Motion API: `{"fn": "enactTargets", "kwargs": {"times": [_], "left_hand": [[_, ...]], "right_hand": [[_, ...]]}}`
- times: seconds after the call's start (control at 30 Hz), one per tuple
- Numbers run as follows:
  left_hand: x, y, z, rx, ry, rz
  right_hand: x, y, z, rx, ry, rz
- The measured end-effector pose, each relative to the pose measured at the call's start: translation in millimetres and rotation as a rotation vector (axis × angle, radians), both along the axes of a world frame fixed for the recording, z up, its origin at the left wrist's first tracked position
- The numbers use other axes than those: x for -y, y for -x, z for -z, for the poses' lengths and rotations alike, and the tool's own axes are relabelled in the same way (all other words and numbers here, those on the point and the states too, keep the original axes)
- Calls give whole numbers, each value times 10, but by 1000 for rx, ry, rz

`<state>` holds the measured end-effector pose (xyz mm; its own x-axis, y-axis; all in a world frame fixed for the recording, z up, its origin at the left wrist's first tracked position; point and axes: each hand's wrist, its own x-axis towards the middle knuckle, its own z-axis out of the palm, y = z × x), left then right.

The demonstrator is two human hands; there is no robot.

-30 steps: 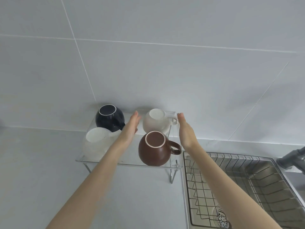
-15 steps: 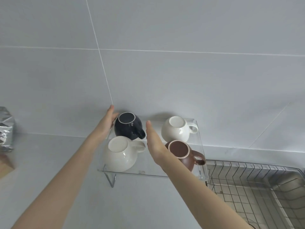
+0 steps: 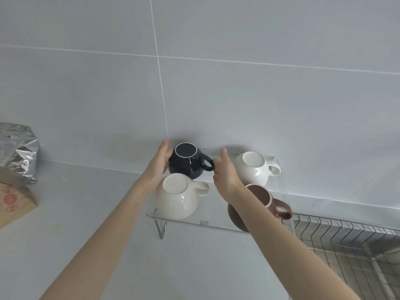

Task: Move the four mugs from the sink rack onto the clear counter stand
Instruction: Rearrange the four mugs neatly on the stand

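Observation:
Four mugs stand upside down on the clear counter stand [image 3: 194, 223] against the wall. At the back left is a navy mug [image 3: 188, 165]; my left hand [image 3: 159, 163] cups its left side. My right hand [image 3: 226, 178] is at its handle, fingers spread and thumb touching the loop. In front of the navy mug sits a white mug [image 3: 177, 198]. A second white mug [image 3: 253, 167] stands at the back right. My right wrist partly hides the brown mug [image 3: 263, 194] at the front right.
The wire sink rack [image 3: 346, 241] lies in the sink at the lower right, beside the stand. A crumpled silver bag [image 3: 17, 148] and a cardboard box [image 3: 13, 202] stand on the counter at the far left. A tiled wall rises right behind the stand.
Both hands have moved from around the back right white mug to the navy mug. My left hand now presses its side and my right hand has reached its handle. The view has shifted left.

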<state>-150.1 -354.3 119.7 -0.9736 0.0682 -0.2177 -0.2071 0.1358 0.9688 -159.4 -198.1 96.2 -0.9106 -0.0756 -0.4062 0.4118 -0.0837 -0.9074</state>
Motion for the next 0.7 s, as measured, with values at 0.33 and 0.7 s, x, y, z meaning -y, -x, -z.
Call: {"fn": "enactTargets", "kwargs": {"times": [0.33, 0.7], "left_hand": [[100, -37, 142, 21, 1, -45], [120, -657, 137, -20, 161, -330]], "right_hand": [[39, -24, -104, -28, 32, 20], [-31, -607, 51, -61, 100, 3]]}}
